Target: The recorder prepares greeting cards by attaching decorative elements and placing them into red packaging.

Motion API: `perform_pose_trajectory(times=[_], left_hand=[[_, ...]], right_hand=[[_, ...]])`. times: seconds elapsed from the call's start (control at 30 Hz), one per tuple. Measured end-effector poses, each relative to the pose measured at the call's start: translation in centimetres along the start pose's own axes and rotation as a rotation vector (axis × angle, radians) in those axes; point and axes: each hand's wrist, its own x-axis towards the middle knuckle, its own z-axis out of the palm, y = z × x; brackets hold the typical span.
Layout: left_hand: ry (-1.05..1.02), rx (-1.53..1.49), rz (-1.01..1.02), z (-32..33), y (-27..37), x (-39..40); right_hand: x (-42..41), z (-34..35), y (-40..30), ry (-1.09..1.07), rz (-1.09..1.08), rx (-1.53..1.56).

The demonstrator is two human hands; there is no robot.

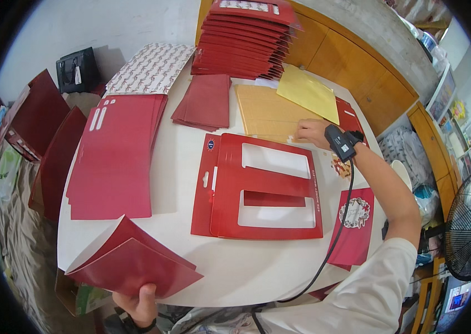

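My left hand (140,303) is at the table's front left edge. Its thumb presses on a dark red folded paper wallet (135,267), which gapes at its upper left side. My right hand (312,131) rests at the near edge of a tan cardboard sheet (275,110), fingers curled down. Small white bits (292,139) lie by its fingertips; whether it pinches one is hidden. Between the hands lies a red flat card package (269,188) with two cut-out windows and a hang hole. A dark red strip (275,198) shows through the lower window.
Left on the table (235,267) lie stacked red sheets (114,163) and patterned sheets (152,69). Behind are dark red wallets (204,100), a tall stack of red packages (244,46) and a yellow sheet (310,92). A wallet with a decorated label (354,213) lies right, near a black cable (338,238).
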Motion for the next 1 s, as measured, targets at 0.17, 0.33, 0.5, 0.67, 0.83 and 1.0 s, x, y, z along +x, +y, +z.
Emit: perform_pose_trajectory(times=[0.17,0.33,0.5,0.67,0.83,1.0], left_hand=[[-0.056,0.087,0.011,-0.6,-0.4,-0.2],[-0.050,0.093,-0.033,-0.2,0.3,0.0],[0.010,-0.027,-0.031,0.2,0.2,-0.1],[0.026,-0.036,-0.054,0.2,0.0,-0.1],[-0.016,0.038,-0.052,0.1,0.2,-0.1],[-0.006,0.049,-0.048,0.2,0.2,-0.1]], right_hand=[[0.0,0.0,0.1,0.013,0.077,0.094],[0.0,-0.2,-0.3,0.017,0.124,0.130],[0.0,-0.3,-0.3,0.027,0.130,0.158],[0.1,-0.2,0.4,-0.032,0.166,0.178],[1.0,-0.9,-0.2,-0.081,0.218,0.180],[1.2,-0.7,-0.1,-0.068,0.215,0.168]])
